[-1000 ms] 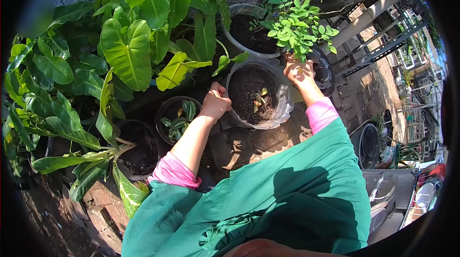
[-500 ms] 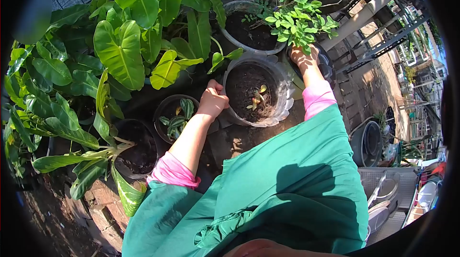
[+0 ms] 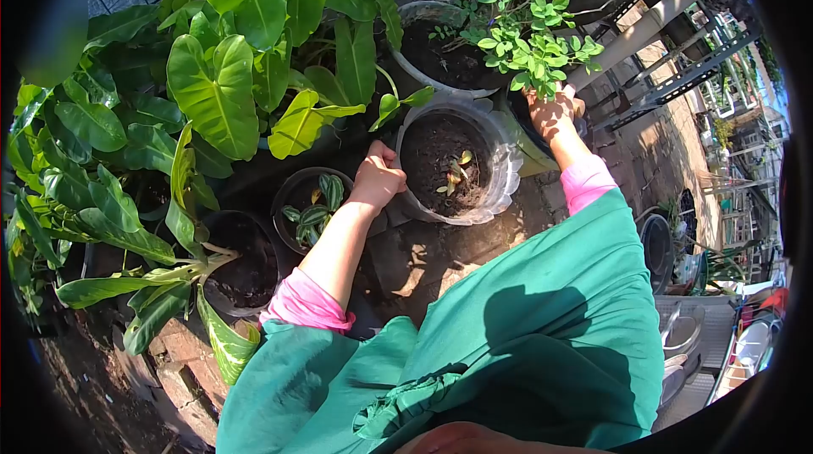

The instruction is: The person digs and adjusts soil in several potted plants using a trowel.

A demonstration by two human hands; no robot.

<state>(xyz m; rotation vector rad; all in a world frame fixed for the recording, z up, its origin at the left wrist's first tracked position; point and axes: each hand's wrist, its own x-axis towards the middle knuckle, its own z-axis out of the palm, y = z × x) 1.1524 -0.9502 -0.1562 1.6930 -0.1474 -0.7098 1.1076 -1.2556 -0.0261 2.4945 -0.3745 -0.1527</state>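
Note:
My left hand point(image 3: 378, 174) is closed on the left rim of a clear plastic pot point(image 3: 500, 187) with a scalloped edge. Dark soil fills this pot, and a small yellowish seedling point(image 3: 455, 174) stands in it. To the right, my right hand point(image 3: 555, 113) reaches under the leafy green branch point(image 3: 542, 43), by a dark pot point(image 3: 518, 111). Its fingers look curled, but leaves and shadow hide what they hold. Just below my left hand is a small pot with a striped-leaf plant point(image 3: 313, 218).
Large broad-leaved plants point(image 3: 216, 94) crowd the left. A pale round pot point(image 3: 411, 69) stands behind the clear one. At the right are a metal frame point(image 3: 677, 77) and a dark tub point(image 3: 656, 246). Bricks point(image 3: 190, 390) lie at lower left.
My right hand has shifted a little to the right and down, its sleeve with it. My left hand stays on the clear pot's rim. The green cloth over my lap has moved slightly right.

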